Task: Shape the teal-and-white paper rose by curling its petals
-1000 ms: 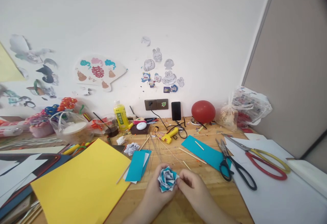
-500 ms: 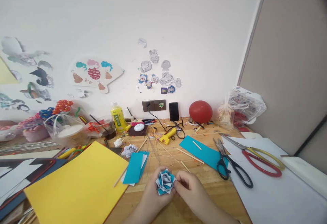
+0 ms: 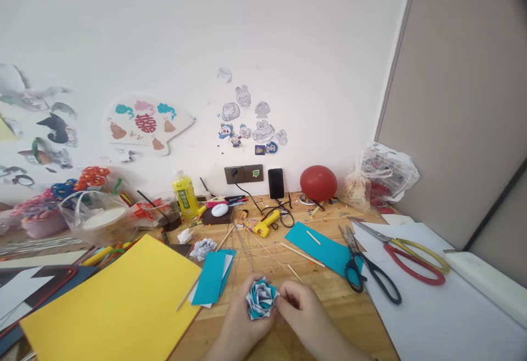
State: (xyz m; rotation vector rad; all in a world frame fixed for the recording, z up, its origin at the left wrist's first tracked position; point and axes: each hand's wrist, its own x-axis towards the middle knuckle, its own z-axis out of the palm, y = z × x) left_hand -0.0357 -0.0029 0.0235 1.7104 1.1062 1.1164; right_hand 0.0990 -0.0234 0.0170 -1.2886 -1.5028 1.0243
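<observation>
A blue and white paper flower (image 3: 262, 298) faces up at me, its layered petals curling round a centre. My left hand (image 3: 242, 317) is closed round it from the left and below. At its right edge my right hand (image 3: 302, 309) pinches a petal between thumb and fingertips. The flower's underside is hidden in my palm. Left of my hands lie blue paper strips (image 3: 211, 278) with white pieces under them. A white paper flower (image 3: 203, 249) rests just behind those strips.
Yellow paper (image 3: 119, 300) covers the left side. To the right are black-handled scissors (image 3: 370, 270), larger red-and-yellow-handled scissors (image 3: 415, 257) and white paper (image 3: 436, 317). Behind my hands are a blue strip (image 3: 321, 248), a yellow glue gun (image 3: 265, 224), thin sticks and a red balloon (image 3: 318, 183).
The whole view has shifted slightly, so things sit a little further left and lower. Both hands keep their hold on the flower, which looks slightly turned.
</observation>
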